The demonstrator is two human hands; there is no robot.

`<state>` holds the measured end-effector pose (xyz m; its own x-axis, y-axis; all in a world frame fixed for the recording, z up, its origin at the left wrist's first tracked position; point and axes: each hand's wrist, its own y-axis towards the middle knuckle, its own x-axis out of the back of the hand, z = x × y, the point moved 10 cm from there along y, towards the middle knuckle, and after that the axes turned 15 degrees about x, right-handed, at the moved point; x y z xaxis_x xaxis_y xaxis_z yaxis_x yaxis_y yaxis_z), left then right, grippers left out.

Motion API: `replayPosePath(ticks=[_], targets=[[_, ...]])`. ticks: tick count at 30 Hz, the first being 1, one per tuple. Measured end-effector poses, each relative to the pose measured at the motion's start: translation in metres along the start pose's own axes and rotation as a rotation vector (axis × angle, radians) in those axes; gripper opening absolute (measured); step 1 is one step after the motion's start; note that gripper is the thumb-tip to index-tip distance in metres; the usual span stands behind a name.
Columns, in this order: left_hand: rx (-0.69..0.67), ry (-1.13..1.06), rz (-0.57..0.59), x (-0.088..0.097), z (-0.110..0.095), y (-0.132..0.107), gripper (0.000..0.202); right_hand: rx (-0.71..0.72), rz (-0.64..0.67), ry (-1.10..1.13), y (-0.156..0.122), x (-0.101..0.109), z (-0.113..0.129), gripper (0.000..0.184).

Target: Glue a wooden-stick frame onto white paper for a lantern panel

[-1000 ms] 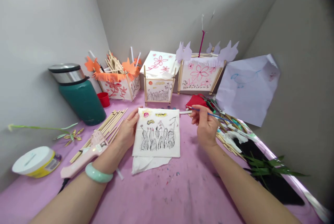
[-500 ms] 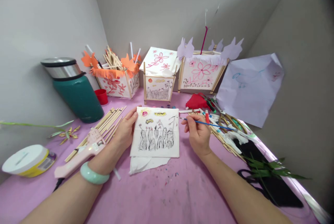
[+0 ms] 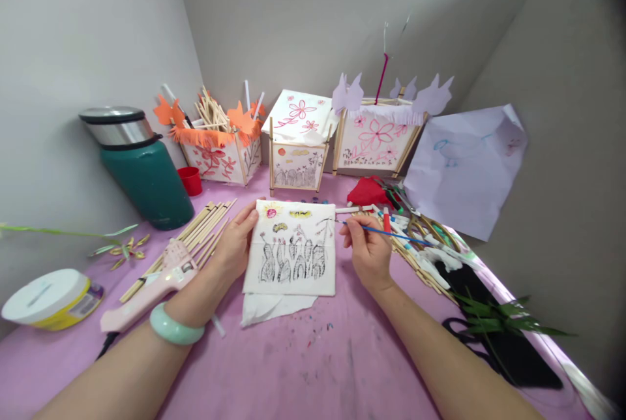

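Observation:
My left hand (image 3: 237,244) grips the left edge of a white square panel (image 3: 288,283), its thumb on the front and the other fingers partly hidden behind. Black mound-like shapes, yellow clouds and a pink-centred sun are drawn on the panel, with thin branches at its upper right. A slim blue paintbrush (image 3: 391,233) is pinched in my right hand (image 3: 369,250), just right of the panel. The brush tip points left at the panel's upper right edge; whether it touches cannot be made out. Beneath the panel's lower edge lies a crumpled white tissue (image 3: 274,309).
Decorated paper lanterns (image 3: 296,165) stand along the back wall. To the left are a teal bottle (image 3: 147,179), wooden sticks (image 3: 205,224), a pink glue gun (image 3: 151,293) and a white-lidded tub (image 3: 49,296). Scissors (image 3: 425,227), a red cloth (image 3: 366,190) and a black phone-like slab (image 3: 523,355) lie right.
The brush in my right hand has shifted very slightly left, its tip closer to the panel's edge. My left hand and the panel stay nearly still.

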<state>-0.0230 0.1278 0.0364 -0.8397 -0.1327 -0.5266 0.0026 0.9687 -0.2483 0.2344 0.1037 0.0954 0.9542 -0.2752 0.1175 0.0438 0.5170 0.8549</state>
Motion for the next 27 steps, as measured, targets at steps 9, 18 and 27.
replayPosePath(ticks=[9,18,27], targets=[[-0.01,0.028,0.027,-0.001,0.0001,0.0008,0.043,0.005,0.018,-0.049,0.0004,-0.0017,0.0005,0.014],[-0.014,0.008,0.044,-0.0021,-0.0002,0.0,0.04,0.022,0.013,-0.055,0.0007,-0.0017,-0.0001,0.012],[-0.013,0.0,0.035,-0.0013,-0.0002,-0.0002,0.041,0.059,-0.001,-0.096,0.0054,0.003,0.0074,0.012]])
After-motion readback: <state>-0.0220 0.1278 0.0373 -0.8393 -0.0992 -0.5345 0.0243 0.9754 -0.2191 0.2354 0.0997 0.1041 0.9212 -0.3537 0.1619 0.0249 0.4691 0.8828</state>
